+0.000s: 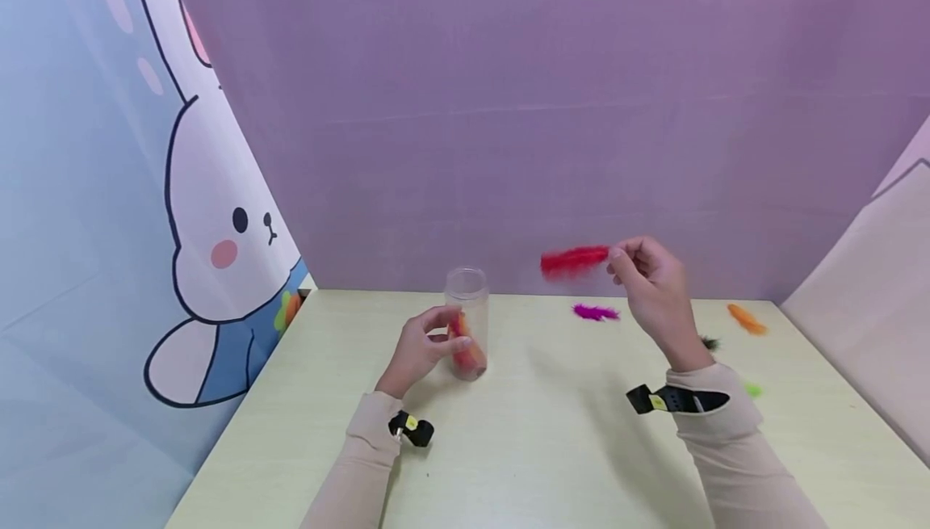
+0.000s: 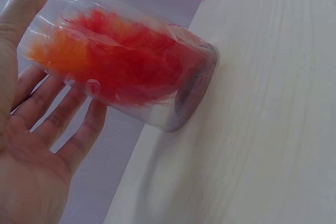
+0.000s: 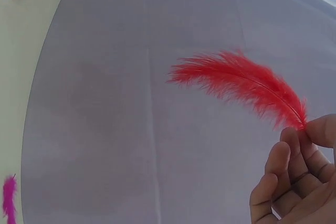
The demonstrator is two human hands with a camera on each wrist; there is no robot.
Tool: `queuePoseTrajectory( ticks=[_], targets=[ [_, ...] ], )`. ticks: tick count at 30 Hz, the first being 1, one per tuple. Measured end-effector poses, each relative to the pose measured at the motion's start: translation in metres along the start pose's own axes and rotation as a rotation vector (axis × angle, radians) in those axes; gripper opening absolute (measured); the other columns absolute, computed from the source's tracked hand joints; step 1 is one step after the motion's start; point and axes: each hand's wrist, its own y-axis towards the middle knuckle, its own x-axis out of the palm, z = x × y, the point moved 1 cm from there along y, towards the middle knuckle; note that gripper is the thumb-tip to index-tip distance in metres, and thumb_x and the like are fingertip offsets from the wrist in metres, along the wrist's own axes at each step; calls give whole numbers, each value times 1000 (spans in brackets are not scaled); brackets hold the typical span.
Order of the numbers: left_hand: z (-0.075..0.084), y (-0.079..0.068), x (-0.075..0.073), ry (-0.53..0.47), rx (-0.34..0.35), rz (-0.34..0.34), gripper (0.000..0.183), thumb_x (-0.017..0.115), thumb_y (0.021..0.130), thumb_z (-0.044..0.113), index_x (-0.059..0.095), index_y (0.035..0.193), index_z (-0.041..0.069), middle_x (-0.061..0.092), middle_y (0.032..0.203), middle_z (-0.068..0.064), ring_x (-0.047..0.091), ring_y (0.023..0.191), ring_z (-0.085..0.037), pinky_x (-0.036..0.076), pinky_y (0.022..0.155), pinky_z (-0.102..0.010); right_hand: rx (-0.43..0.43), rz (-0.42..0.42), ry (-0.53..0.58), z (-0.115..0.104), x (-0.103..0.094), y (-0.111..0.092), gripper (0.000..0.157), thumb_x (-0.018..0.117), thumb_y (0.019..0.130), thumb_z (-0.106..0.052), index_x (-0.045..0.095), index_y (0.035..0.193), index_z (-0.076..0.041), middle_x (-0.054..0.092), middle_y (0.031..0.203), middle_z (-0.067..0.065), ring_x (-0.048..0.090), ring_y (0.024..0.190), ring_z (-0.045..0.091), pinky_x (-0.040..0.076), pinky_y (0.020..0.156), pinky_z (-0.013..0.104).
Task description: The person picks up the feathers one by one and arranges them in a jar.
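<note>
A clear plastic jar (image 1: 475, 315) stands upright on the table with red and orange feathers (image 2: 131, 59) inside. My left hand (image 1: 425, 347) grips its side, thumb on one side and fingers on the other. In the air to the right of the jar, my right hand (image 1: 650, 291) pinches a red feather (image 3: 241, 80) by its quill end between thumb and fingertips. The feather points left, toward the jar, and is apart from it. Below it on the table lies a magenta feather (image 1: 596, 312).
On the right of the pale wooden table (image 1: 523, 448) lie an orange feather (image 1: 747, 319), a black feather (image 1: 710, 343) and a green feather (image 1: 753, 389), the last two partly hidden by my right arm. Behind the table hangs a purple cloth (image 1: 508, 125); a rabbit-print cloth (image 1: 211, 246) hangs at left.
</note>
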Motion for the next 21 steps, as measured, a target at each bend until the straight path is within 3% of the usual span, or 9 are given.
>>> queuePoseTrajectory(
  ticks=[6,11,15,21],
  targets=[
    [0,1,1,1,-9,3,56,90,79,20,68,130,11,71,125,-10,64,117,-26,57,102,-51,-41,-43,46,-11,12,7,24,56,106,-21,62,105,2,65,89,8,62,78,16,55,70,20],
    [0,2,2,-3,-21,4,57,90,79,19,67,131,9,71,126,-11,64,118,-27,56,102,-50,-69,-90,68,-18,23,14,23,54,107,-21,60,107,1,63,90,10,61,79,13,55,71,19],
    [0,3,3,-2,-24,9,60,90,79,20,66,132,7,71,126,-10,64,118,-26,56,103,-51,-79,-112,88,-23,31,19,21,54,107,-19,60,107,1,64,91,13,62,82,20,54,73,17],
    [1,4,4,-5,-19,18,56,90,78,19,69,129,14,71,126,-9,65,117,-25,57,101,-49,-77,-139,99,-31,40,24,20,55,106,-19,60,107,0,66,93,15,61,83,23,54,72,21]
  ],
)
